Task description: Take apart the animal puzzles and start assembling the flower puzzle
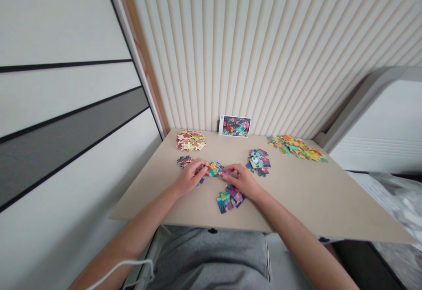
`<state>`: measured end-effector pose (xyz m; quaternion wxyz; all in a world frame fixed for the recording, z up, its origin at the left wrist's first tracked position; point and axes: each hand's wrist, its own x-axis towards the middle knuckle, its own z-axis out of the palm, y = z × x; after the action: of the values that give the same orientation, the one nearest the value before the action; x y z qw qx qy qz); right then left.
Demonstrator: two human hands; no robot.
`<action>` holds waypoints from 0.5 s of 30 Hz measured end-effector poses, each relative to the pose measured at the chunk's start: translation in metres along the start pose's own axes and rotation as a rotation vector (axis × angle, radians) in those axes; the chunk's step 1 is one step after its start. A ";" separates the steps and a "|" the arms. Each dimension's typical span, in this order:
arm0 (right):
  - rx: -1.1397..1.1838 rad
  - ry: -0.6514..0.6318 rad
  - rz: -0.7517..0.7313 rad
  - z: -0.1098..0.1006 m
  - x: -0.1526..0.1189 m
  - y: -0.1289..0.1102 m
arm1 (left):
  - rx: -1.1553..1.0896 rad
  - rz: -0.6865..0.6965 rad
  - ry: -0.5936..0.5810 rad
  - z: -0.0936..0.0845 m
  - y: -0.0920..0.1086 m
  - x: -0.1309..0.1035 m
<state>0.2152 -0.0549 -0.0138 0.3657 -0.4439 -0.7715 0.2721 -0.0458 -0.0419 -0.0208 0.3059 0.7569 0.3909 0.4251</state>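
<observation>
Near the middle of the table my left hand (191,176) pinches the left side of a few colourful puzzle pieces (213,169). My right hand (241,179) grips a purple puzzle piece (226,173) at their right side; whether the pieces interlock is too small to tell. Just below my right hand lie green, blue and purple pieces (225,202). A small dark pile (183,161) sits behind my left hand, and some blue pieces show partly under it. Right of my right hand is a pile of blue and red pieces (259,161).
A picture card (235,126) stands at the back of the beige table (306,197), against the ribbed wall. A red and cream pile (190,140) lies at the back left, a yellow and orange pile (298,147) at the back right. Plastic wrapping (400,193) is beyond the right edge.
</observation>
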 end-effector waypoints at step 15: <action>-0.402 -0.044 0.025 -0.006 0.001 0.017 | 0.790 0.129 0.181 -0.013 -0.006 0.004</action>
<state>0.2281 -0.0459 -0.0229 0.2494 -0.5114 -0.8125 0.1268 -0.0583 -0.0339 -0.0176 -0.0713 0.7986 0.5013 0.3253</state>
